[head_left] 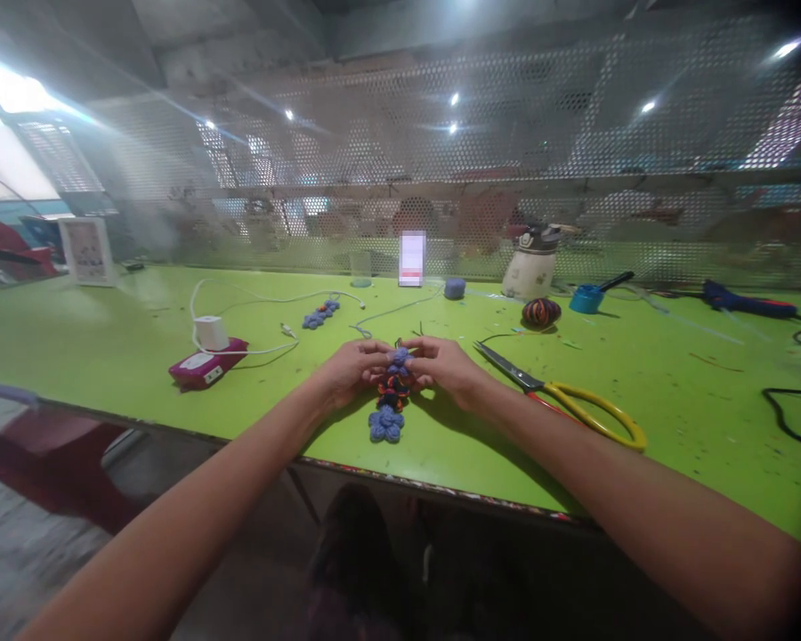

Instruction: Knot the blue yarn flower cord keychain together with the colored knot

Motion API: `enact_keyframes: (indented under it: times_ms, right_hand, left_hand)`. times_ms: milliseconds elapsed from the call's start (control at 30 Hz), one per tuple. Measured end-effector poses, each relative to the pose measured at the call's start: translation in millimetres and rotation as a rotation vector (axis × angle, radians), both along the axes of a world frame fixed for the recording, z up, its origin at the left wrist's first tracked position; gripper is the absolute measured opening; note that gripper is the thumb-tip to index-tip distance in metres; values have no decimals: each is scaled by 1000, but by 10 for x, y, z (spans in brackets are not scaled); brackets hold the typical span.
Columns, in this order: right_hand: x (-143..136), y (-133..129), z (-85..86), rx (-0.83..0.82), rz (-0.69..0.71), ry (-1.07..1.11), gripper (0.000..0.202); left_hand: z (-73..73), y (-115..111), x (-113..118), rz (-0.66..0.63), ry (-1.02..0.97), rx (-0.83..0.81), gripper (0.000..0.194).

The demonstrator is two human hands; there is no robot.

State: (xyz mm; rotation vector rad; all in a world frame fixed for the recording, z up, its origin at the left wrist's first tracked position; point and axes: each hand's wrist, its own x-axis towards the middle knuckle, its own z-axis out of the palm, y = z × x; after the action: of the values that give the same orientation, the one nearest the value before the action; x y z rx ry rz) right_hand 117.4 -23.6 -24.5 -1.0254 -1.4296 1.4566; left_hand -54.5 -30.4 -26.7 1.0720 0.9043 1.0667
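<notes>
Between my two hands is a strip of crocheted flowers [386, 424], blue-purple at both ends with a dark and orange one in the middle. My left hand [355, 369] pinches the upper blue flower from the left. From the right, my right hand [444, 366] grips the same flower with thumb and fingers. The lower flower hangs toward the table's front edge, over the green top. Beside my right forearm lies a pair of scissors [534, 385] with yellow and red handles, blades pointing to the far left.
A green table [133, 329] carries a second flower strip [321, 313], a purple power strip [208, 363] with a white charger [212, 333], a lit phone [412, 258], a blue yarn ball [454, 288], a multicoloured yarn ball [540, 312], a jug [530, 263], blue tape [586, 298] and a glue gun [748, 300].
</notes>
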Motion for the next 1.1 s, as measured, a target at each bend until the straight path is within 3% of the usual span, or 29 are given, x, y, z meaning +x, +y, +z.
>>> enact_keyframes:
  times_ms: [200, 400, 600, 667, 767, 833, 900, 1100]
  right_hand:
    - [-27, 3, -11, -34, -8, 18, 27]
    - [30, 36, 21, -47, 55, 8, 28]
    - [32, 47, -17, -38, 56, -150, 8]
    - [1, 17, -16, -18, 24, -214, 13]
    - [-71, -79, -8, 87, -57, -365, 44]
    - [-121, -169, -14, 256, -126, -516, 70]
    - [-161, -262, -28, 417, -138, -651, 82]
    - [-207, -420, -51, 533, -61, -783, 57]
  left_hand:
    - [-37, 24, 9, -5, 4, 9, 14]
    - [40, 6, 19, 68, 4, -12, 7]
    - [92, -15, 2, 135, 24, -51, 10]
    - [99, -12, -13, 160, 12, -47, 9]
    - [93, 15, -38, 200, -14, -39, 9]
    - [73, 47, -54, 224, -32, -38, 9]
    - [41, 86, -71, 250, -50, -36, 10]
    - [-48, 186, -126, 279, -70, -45, 10]
